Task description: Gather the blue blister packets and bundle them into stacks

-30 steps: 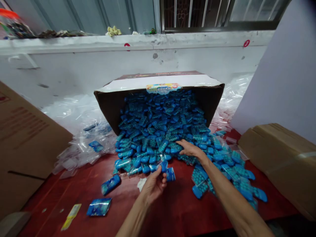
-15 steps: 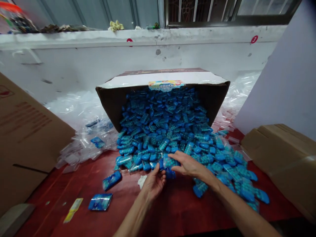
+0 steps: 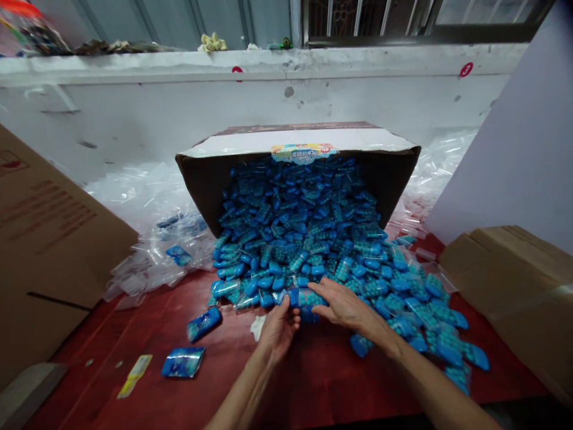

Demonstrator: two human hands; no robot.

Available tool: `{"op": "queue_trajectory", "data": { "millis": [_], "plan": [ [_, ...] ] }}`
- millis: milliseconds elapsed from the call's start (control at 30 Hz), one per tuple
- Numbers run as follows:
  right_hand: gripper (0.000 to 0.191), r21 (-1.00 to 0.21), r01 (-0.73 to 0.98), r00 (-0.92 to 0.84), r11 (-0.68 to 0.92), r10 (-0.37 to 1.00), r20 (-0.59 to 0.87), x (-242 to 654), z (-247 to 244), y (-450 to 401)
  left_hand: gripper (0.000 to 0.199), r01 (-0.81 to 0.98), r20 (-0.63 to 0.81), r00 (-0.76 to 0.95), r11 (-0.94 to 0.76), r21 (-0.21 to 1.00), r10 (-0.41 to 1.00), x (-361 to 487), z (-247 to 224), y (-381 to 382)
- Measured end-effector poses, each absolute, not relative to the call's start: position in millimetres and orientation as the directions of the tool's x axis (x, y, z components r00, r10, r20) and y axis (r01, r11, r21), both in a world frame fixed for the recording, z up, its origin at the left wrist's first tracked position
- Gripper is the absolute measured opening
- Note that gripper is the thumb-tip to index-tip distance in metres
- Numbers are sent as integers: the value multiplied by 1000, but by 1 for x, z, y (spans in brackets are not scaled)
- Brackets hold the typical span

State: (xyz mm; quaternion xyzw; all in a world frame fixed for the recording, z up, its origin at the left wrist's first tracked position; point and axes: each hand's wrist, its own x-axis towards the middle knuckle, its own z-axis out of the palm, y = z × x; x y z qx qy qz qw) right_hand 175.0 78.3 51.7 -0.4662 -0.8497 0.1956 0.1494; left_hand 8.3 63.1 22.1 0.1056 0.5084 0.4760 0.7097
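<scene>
Between my two hands is a small clear bottle (image 3: 308,297) with a blue cap and teal beads inside, lying nearly level. My left hand (image 3: 280,327) pinches its capped end between thumb and fingers. At the other end, my right hand (image 3: 342,306) grips it with thumb and fingertips. Something blue shows just below the bottle, too blurred to make out. Right behind the hands spreads a big heap of similar bottles (image 3: 299,239), spilling from a cardboard box (image 3: 197,194) on its side. Two blue printed packets (image 3: 205,323) lie to the left on the red table (image 3: 242,382).
Clear plastic sleeves (image 3: 147,239) are piled left of the box, and more lie on the right. Brown cartons stand at the left (image 3: 58,239) and right (image 3: 505,298). A yellow-and-white strip (image 3: 135,376) and a white scrap (image 3: 258,327) lie on the table.
The bottle has turned slightly and now lies more level between my hands. My right hand has shifted a little; my left hand keeps its pinch. The whole view has moved slightly.
</scene>
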Motion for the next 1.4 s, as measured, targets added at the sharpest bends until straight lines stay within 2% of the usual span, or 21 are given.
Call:
{"op": "queue_trajectory", "data": {
  "millis": [133, 300, 567, 733, 867, 933, 1033, 1133, 1233, 1300, 1400],
  "plan": [
    [46, -456, 762, -480, 460, 874, 80, 170, 52, 72, 18, -553, -607, -8, 502, 665, 795, 12, 20, 61],
    [45, -543, 764, -399, 349, 916, 27, 170, 51, 70, 24, -514, -498, -20, 418, 749, 867, 11, 16, 61],
    [45, -491, 787, -401, 373, 915, 52, 170, 53, 64, 22, -517, -515, 1, 441, 733, 857, 8, 18, 58],
    [42, -572, 726, -436, 382, 899, 48, 168, 53, 62, 23, -519, -468, -7, 397, 757, 883, 11, 15, 54],
    [46, -565, 737, -410, 371, 910, 62, 164, 50, 60, 24, -518, -500, 64, 457, 723, 864, 14, 18, 51],
    [47, -623, 687, -413, 375, 906, 90, 160, 48, 60, 23, -550, -535, 90, 490, 677, 840, 14, 20, 51],
    [42, -803, 495, -414, 331, 903, 117, 157, 43, 63, 21, -573, -593, 152, 559, 599, 791, 12, 22, 52],
    [38, -948, 249, -478, 200, 876, 59, 161, 38, 68, 21, -586, -613, 199, 594, 551, 765, 5, 22, 54],
    [49, -994, 84, -542, 67, 840, 11, 167, 36, 70, 21, -567, -581, 269, 614, 549, 768, -1, 23, 55],
    [60, -991, 101, -535, 87, 845, 19, 169, 39, 68, 19, -530, -554, 295, 616, 583, 778, -2, 25, 56],
    [65, -926, 285, -524, 246, 849, 64, 169, 48, 62, 18, -505, -505, 300, 584, 636, 810, 0, 29, 55]
  ]
}}
